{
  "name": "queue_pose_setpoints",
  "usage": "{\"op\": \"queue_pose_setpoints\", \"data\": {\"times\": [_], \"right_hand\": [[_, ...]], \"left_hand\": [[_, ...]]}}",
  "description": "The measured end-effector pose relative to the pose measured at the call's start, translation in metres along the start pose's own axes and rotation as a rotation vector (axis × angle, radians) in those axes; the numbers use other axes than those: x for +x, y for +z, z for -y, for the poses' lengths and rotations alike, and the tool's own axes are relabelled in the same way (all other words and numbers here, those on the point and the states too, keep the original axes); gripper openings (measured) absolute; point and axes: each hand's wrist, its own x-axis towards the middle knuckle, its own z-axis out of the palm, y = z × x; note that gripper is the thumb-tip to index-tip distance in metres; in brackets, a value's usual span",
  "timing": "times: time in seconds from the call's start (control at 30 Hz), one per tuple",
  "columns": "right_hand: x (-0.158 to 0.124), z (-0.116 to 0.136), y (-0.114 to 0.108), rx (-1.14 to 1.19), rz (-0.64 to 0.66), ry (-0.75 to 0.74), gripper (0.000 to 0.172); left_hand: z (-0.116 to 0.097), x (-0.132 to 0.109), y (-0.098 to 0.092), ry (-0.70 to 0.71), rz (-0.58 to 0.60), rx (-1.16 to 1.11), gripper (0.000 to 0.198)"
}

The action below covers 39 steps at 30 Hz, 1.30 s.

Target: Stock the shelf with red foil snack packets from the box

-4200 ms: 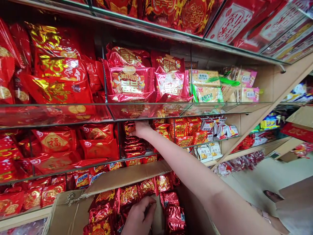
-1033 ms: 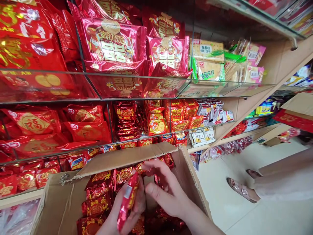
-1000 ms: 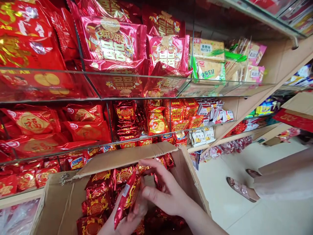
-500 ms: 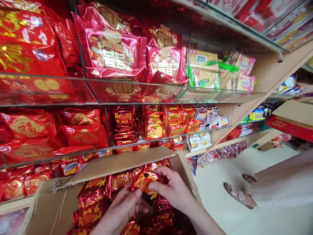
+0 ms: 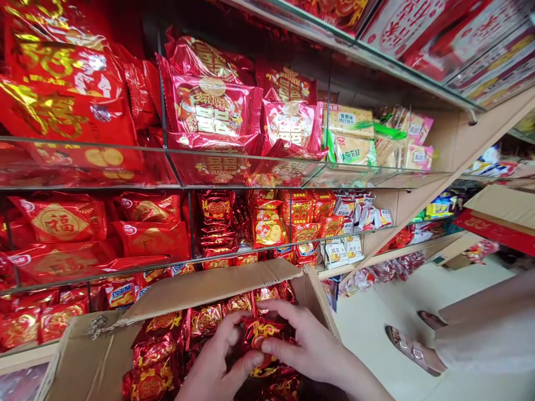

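Both my hands meet over an open cardboard box full of small red foil snack packets. My left hand and my right hand pinch the same red and gold packet between thumbs and fingers, just above the packets in the box. Above the box, a glass shelf compartment holds a stack of matching small red packets.
Glass shelves packed with red snack bags rise in front of me. Yellow and pink cracker packs sit at the right end. A person's sandalled foot stands on the pale floor to the right. Another cardboard box lies further right.
A second ago my left hand held a packet on edge; now both hands grip a packet laid flat over the box. The view has tilted up slightly.
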Motion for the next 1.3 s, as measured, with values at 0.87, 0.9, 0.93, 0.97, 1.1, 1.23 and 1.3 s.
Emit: {"op": "queue_pose_setpoints", "data": {"times": [0.87, 0.9, 0.93, 0.97, 1.1, 1.23, 1.3], "right_hand": [[0.212, 0.070, 0.008, -0.326, -0.555, -0.063, 0.042], [0.213, 0.071, 0.009, -0.308, -0.566, -0.059, 0.047], [0.215, 0.071, 0.010, -0.284, -0.567, -0.056, 0.050], [0.218, 0.071, 0.011, -0.255, -0.558, -0.056, 0.052], [0.229, 0.066, 0.015, -0.127, -0.479, -0.082, 0.049], [0.233, 0.060, 0.014, -0.062, -0.443, -0.117, 0.047], [0.233, 0.059, 0.011, -0.045, -0.433, -0.129, 0.051]], "left_hand": [[0.007, 0.000, 0.010, 0.113, -0.351, -0.235, 0.022], [0.010, 0.001, 0.010, 0.117, -0.331, -0.223, 0.021], [0.012, 0.002, 0.010, 0.120, -0.309, -0.206, 0.020], [0.014, 0.003, 0.010, 0.120, -0.287, -0.183, 0.020], [0.021, 0.005, 0.011, 0.132, -0.212, -0.062, 0.018], [0.025, 0.005, 0.012, 0.112, -0.161, 0.001, 0.020], [0.028, 0.005, 0.012, 0.101, -0.155, 0.022, 0.022]]}}
